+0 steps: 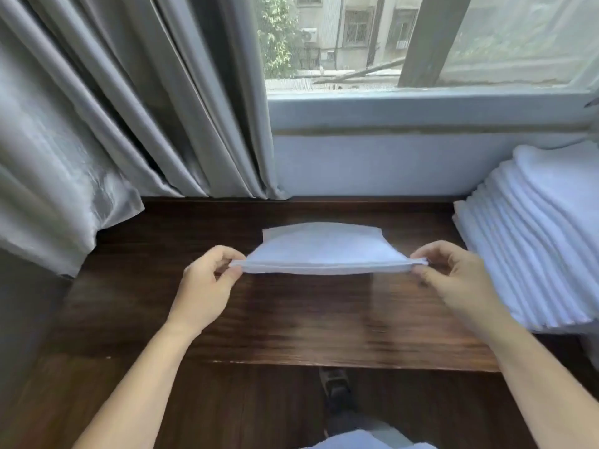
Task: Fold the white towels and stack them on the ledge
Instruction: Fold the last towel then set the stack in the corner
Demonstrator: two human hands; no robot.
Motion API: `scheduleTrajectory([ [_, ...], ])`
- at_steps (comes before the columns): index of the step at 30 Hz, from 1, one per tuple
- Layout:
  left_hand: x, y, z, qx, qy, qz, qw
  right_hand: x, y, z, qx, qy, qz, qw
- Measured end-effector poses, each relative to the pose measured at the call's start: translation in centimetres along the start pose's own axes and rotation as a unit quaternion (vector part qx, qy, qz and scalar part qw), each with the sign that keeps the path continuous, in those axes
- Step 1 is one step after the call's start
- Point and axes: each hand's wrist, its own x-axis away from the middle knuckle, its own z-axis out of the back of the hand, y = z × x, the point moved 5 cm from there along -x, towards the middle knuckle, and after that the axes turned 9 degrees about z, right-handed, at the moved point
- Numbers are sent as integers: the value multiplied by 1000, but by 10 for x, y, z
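A white towel (324, 251) lies partly folded on the dark wooden ledge (291, 322), its near edge lifted off the wood. My left hand (210, 280) pinches the near left corner between thumb and fingers. My right hand (453, 277) pinches the near right corner the same way. The far edge of the towel rests on the ledge. A tall stack of folded white towels (534, 254) stands at the right end of the ledge, leaning against the wall.
Grey curtains (129, 124) hang down to the ledge at the left and back left. A window (389, 43) and pale wall run along the back. More white cloth (363, 440) shows at the bottom edge, below the ledge.
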Motion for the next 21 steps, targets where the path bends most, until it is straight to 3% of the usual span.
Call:
scheduleTrajectory([
  [5,53,-76,-38,-53,-61,114,990,79,61,-37,42,-39,-118,991],
  [11,91,-111,-48,-59,-81,148,984,127,82,-47,75,-60,-150,984],
  [17,44,-84,-43,14,-79,90,993,80,72,-41,37,-23,-128,991],
  [21,-18,-62,-55,45,-39,105,993,18,73,-46,34,11,-122,992],
])
